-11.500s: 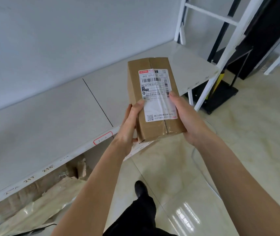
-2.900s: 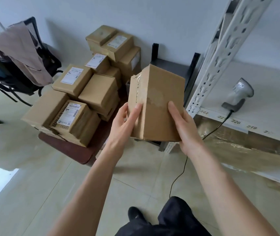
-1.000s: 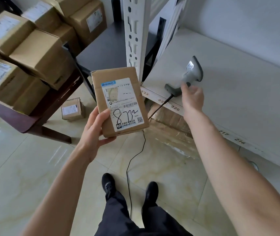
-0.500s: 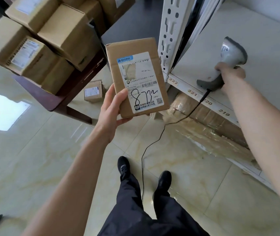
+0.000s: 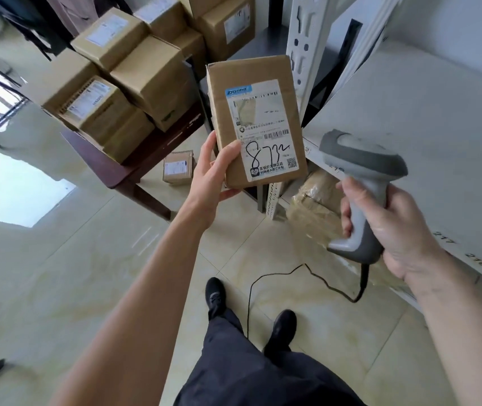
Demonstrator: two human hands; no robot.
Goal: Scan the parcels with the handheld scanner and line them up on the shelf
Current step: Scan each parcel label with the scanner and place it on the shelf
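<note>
Head view looks down on a person standing beside a white shelf (image 5: 439, 118). Their left hand (image 5: 214, 177) holds a brown parcel (image 5: 253, 118) up in front of them, thumb on its front face and fingers behind its lower left corner, so the printed label (image 5: 264, 133) with "8732" handwritten on it faces upward. Their right hand (image 5: 392, 230) is wrapped around the handle of a grey scanner (image 5: 359, 174), held in the air just beside the parcel's lower right corner, off the shelf, with its head turned toward the parcel. A black cable (image 5: 301, 273) trails from the scanner's base down across the tiled floor (image 5: 58, 273). More boxes (image 5: 134, 74) are piled on a low dark table (image 5: 134, 171) to the left, and one small box (image 5: 178, 168) sits on the floor beneath its edge.
</note>
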